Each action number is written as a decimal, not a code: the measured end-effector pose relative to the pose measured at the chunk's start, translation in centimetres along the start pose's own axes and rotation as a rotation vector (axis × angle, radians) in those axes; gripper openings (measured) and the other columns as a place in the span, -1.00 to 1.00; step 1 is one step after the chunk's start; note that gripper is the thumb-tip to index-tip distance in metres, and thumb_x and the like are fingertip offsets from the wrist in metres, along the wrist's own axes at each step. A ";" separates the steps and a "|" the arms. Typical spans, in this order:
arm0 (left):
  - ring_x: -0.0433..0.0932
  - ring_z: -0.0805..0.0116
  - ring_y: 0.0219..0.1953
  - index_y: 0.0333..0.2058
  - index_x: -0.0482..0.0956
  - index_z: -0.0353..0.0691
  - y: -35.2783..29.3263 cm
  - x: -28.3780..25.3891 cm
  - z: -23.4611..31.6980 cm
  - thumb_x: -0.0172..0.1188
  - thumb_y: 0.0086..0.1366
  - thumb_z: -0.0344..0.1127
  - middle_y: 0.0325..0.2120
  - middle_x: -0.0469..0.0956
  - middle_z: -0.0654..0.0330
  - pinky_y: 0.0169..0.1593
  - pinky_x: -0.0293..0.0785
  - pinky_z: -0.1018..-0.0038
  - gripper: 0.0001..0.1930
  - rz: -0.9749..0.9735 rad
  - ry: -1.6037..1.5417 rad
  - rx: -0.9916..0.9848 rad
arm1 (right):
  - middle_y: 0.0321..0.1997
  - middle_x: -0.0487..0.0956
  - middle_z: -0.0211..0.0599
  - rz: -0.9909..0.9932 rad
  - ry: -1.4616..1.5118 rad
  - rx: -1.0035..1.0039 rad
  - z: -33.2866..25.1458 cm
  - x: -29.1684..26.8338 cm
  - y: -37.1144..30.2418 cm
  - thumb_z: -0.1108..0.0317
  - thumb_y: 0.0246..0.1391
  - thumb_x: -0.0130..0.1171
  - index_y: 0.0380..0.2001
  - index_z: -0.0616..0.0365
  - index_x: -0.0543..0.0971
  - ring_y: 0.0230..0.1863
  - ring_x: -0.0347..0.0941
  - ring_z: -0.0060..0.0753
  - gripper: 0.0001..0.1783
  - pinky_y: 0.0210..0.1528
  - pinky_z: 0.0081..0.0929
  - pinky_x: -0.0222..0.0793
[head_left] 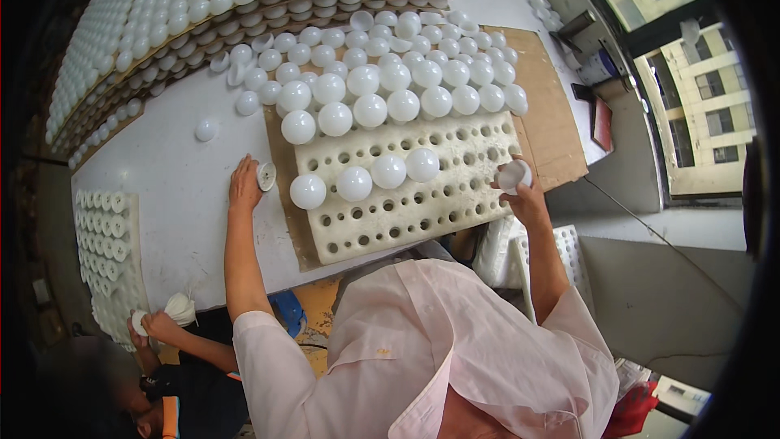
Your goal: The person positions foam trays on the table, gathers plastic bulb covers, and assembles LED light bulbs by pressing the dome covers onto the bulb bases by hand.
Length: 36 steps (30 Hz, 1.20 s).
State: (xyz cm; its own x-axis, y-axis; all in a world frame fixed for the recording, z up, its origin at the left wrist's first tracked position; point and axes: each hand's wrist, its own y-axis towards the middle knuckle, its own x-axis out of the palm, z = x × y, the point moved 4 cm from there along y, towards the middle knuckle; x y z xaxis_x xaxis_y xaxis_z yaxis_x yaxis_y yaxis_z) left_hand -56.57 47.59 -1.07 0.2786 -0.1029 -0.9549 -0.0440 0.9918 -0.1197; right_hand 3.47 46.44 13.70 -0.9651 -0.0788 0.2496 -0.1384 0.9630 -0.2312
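Observation:
My left hand (244, 184) is closed on a white bulb base (266, 176) with a flat round face, at the left edge of the foam tray. My right hand (530, 199) grips a hollow white bulb cover (513, 176), its open side showing, above the tray's right end. Between my hands lies the off-white foam tray (374, 226), with rows of round holes. A short row of finished-looking white bulbs, one a round bulb (354, 183), stands in it. Behind them, several rows of round white globes (370, 110) cover the tray's far part.
Cardboard (546, 106) lies under the tray. Stacked boards of white globes (175, 12) rise at the far left. One loose globe (206, 130) rests on the white table (187, 219). A co-worker's hands (161, 327) hold white parts near another foam tray (134, 264). A window (699, 106) is on the right.

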 end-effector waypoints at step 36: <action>0.61 0.22 -0.24 -0.15 0.42 -0.33 -10.6 -6.0 35.9 0.53 -0.21 -0.34 -0.31 0.61 0.07 -0.14 0.52 0.36 -0.39 0.261 -1.097 -0.251 | 0.07 0.49 -0.17 -0.706 -0.197 0.186 1.7 9.7 0.0 0.17 -0.25 0.46 0.30 0.16 0.15 0.02 0.44 -0.39 0.05 0.08 -0.41 0.36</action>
State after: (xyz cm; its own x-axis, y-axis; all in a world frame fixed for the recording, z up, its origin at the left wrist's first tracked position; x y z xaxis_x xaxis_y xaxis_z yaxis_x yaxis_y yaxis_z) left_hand -23.31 40.40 15.69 0.9111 0.3460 -0.2241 -0.3784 0.9176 -0.1219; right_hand -6.28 45.24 14.48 -0.6529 -0.7220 0.2289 -0.7567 0.6089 -0.2379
